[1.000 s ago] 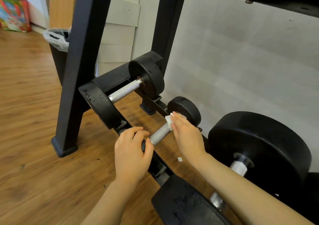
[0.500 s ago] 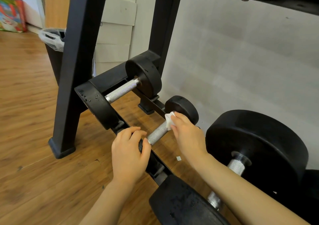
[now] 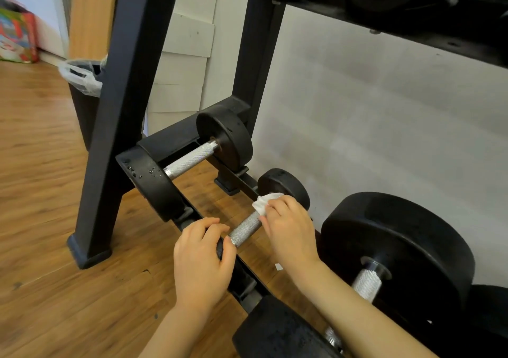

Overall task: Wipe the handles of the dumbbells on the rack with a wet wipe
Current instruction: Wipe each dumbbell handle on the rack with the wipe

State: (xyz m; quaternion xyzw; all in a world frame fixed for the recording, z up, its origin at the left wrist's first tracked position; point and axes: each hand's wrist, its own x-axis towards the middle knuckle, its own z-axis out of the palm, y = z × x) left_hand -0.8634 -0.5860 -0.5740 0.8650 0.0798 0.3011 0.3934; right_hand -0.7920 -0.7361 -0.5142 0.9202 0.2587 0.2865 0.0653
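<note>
Nearest, a large dumbbell [image 3: 395, 250] is cut off at the bottom edge, its handle partly hidden by the right forearm. On the rack's [image 3: 129, 88] bottom rail, the left hand [image 3: 202, 258] curls over the small dumbbell's [image 3: 283, 185] near head, hiding it, while the right hand [image 3: 291, 234] pinches a crumpled white wet wipe [image 3: 262, 202] on the far end of its knurled steel handle [image 3: 246, 228]. Beyond a mid-sized dumbbell [image 3: 189, 159], a bag-lined black bin [image 3: 83, 88] stands half-hidden, contents unseen.

One head-worn camera only; it looks forward and down from above the person's forearms, close to the rack's [image 3: 129, 88] lowest tier; the wide lens bends the uprights; floor [image 3: 41, 192] lies left, wall [image 3: 371, 110] beyond.
</note>
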